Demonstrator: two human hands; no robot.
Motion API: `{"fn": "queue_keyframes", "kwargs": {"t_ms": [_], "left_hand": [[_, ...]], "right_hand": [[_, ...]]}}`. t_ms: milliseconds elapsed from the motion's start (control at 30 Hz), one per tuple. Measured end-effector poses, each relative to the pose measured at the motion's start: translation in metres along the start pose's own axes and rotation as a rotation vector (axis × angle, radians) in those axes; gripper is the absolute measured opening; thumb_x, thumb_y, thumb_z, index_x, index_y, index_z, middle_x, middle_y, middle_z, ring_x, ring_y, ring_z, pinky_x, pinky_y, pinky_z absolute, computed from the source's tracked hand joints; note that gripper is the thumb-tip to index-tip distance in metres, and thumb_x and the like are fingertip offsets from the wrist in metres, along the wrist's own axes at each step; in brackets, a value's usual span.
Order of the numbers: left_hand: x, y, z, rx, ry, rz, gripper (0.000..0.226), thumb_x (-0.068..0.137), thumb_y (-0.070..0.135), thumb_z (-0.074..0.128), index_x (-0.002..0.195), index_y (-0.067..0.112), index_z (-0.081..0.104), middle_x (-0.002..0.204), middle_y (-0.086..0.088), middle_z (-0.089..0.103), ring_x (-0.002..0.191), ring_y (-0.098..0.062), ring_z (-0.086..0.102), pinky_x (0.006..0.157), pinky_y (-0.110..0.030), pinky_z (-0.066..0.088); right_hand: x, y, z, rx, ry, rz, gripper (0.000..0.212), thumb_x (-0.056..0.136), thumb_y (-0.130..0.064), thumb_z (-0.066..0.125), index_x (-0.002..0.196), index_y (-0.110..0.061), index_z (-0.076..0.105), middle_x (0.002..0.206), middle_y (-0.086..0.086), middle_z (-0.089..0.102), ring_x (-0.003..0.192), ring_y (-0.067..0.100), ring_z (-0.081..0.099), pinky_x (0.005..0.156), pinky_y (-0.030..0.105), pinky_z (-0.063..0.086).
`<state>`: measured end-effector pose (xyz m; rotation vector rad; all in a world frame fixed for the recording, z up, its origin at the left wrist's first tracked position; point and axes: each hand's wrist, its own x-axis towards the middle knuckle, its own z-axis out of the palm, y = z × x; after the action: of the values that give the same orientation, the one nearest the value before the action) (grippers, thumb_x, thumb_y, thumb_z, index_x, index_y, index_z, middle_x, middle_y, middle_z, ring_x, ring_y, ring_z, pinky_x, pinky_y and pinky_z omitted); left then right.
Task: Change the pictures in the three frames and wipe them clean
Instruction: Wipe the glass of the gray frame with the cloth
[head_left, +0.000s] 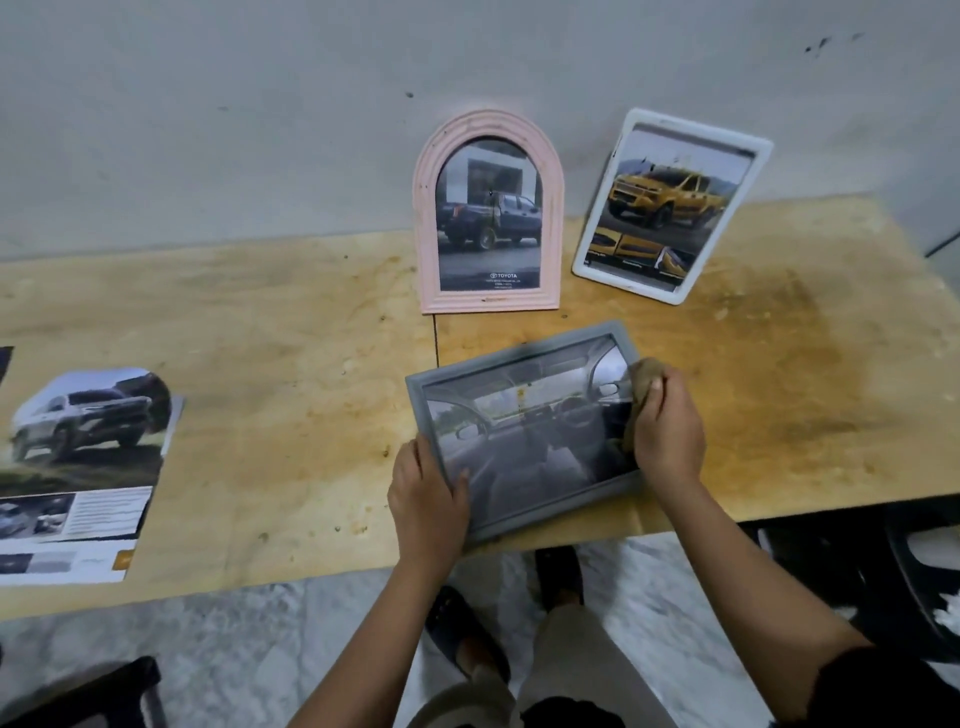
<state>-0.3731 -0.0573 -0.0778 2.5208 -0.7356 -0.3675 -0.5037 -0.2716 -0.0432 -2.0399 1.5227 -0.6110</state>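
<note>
Head view: left hand (428, 499) is gripping the grey frame (524, 431); right hand (667, 428) is clutching a cloth (644, 382), wiping; glass beyond its fingers likely comes next.

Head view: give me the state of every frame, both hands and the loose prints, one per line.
Grey frame: tilted, near edge by table rim, car-interior picture in.
Left hand: gripping its left corner.
Right hand: pressing cloth on glass.
Pink arched frame: upright against wall, truck picture in.
White frame: leaning back, yellow-truck picture in.
Loose prints: flat on table.
</note>
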Motion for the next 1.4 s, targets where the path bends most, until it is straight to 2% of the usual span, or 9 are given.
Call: {"fn": "queue_keyframes", "kwargs": {"t_ms": [67, 133, 233, 367, 600, 800, 967, 1200, 1400], "left_hand": [[-0.001, 0.0, 0.007, -0.019, -0.019, -0.025, 0.064, 0.088, 0.026, 0.061, 0.138, -0.002, 0.034, 0.133, -0.018, 0.047, 0.124, -0.033, 0.045, 0.098, -0.037, 0.042], [-0.003, -0.001, 0.011, 0.008, -0.069, -0.051, 0.069, 0.095, 0.031, 0.048, 0.147, 0.0, 0.015, 0.153, -0.015, 0.021, 0.143, -0.028, 0.016, 0.116, -0.035, 0.019], [-0.006, -0.004, 0.014, 0.07, -0.093, -0.013, 0.071, 0.098, 0.045, 0.026, 0.148, 0.001, 0.002, 0.157, -0.013, 0.004, 0.146, -0.025, 0.0, 0.117, -0.031, 0.002], [-0.005, -0.009, 0.018, 0.134, -0.103, 0.004, 0.082, 0.085, 0.055, 0.001, 0.148, 0.003, -0.001, 0.157, -0.011, -0.001, 0.146, -0.022, -0.003, 0.112, -0.024, -0.008], [-0.006, -0.004, 0.014, 0.091, -0.113, -0.022, 0.073, 0.091, 0.05, 0.011, 0.148, 0.007, -0.004, 0.158, -0.008, -0.003, 0.138, -0.006, -0.013, 0.112, -0.023, -0.01], [-0.006, -0.005, 0.016, 0.099, -0.105, -0.029, 0.078, 0.086, 0.054, 0.005, 0.148, 0.005, -0.001, 0.157, -0.01, 0.001, 0.138, -0.009, -0.012, 0.113, -0.025, -0.008], [-0.006, -0.005, 0.017, 0.094, -0.109, -0.027, 0.08, 0.088, 0.058, 0.006, 0.147, 0.005, -0.002, 0.157, -0.01, -0.001, 0.138, -0.009, -0.015, 0.111, -0.021, -0.013], [-0.007, -0.006, 0.02, 0.072, -0.089, -0.054, 0.079, 0.085, 0.054, 0.004, 0.148, 0.006, -0.002, 0.158, -0.008, -0.002, 0.138, -0.007, -0.015, 0.113, -0.023, -0.011], [-0.007, -0.003, 0.02, 0.056, -0.079, -0.063, 0.081, 0.083, 0.054, 0.003, 0.148, 0.007, -0.003, 0.158, -0.007, -0.002, 0.138, -0.007, -0.014, 0.114, -0.027, -0.007]], "right_hand": [[0.004, 0.006, 0.013, -0.107, -0.064, -0.119, 0.03, 0.1, -0.022, 0.032, 0.12, -0.011, 0.051, 0.098, 0.018, 0.065, 0.083, 0.037, 0.059, 0.066, 0.038, 0.044], [0.0, 0.006, 0.028, -0.115, -0.102, -0.187, 0.034, 0.098, -0.023, 0.035, 0.123, -0.009, 0.053, 0.104, 0.017, 0.065, 0.092, 0.037, 0.06, 0.082, 0.046, 0.047], [-0.006, 0.0, 0.053, -0.099, -0.157, -0.129, 0.051, 0.094, -0.032, 0.031, 0.136, -0.007, 0.045, 0.138, 0.016, 0.049, 0.129, 0.033, 0.041, 0.111, 0.048, 0.026], [-0.006, -0.013, 0.072, -0.16, -0.183, -0.099, 0.053, 0.095, -0.034, 0.032, 0.142, -0.009, 0.038, 0.15, 0.012, 0.034, 0.142, 0.03, 0.021, 0.116, 0.044, 0.004], [-0.013, -0.039, 0.098, -0.134, -0.279, -0.197, 0.046, 0.097, -0.024, 0.043, 0.141, -0.012, 0.04, 0.15, 0.01, 0.033, 0.143, 0.028, 0.02, 0.117, 0.043, 0.005], [-0.024, -0.038, 0.104, -0.098, -0.38, -0.435, 0.049, 0.096, -0.033, 0.029, 0.135, -0.012, 0.048, 0.143, 0.012, 0.045, 0.137, 0.03, 0.033, 0.115, 0.044, 0.016], [-0.039, -0.032, 0.103, 0.054, -0.595, -0.824, 0.041, 0.093, -0.034, 0.04, 0.12, -0.016, 0.063, 0.131, 0.004, 0.058, 0.13, 0.022, 0.044, 0.109, 0.041, 0.023], [-0.016, -0.011, 0.078, 0.166, -0.974, -0.964, 0.033, 0.088, -0.033, 0.052, 0.114, -0.02, 0.068, 0.128, -0.009, 0.059, 0.132, 0.003, 0.036, 0.114, 0.023, 0.012], [0.005, 0.008, 0.055, 0.118, -1.156, -1.038, 0.03, 0.076, -0.03, 0.051, 0.094, -0.023, 0.075, 0.115, -0.013, 0.066, 0.126, -0.007, 0.04, 0.112, 0.021, 0.012]]}}
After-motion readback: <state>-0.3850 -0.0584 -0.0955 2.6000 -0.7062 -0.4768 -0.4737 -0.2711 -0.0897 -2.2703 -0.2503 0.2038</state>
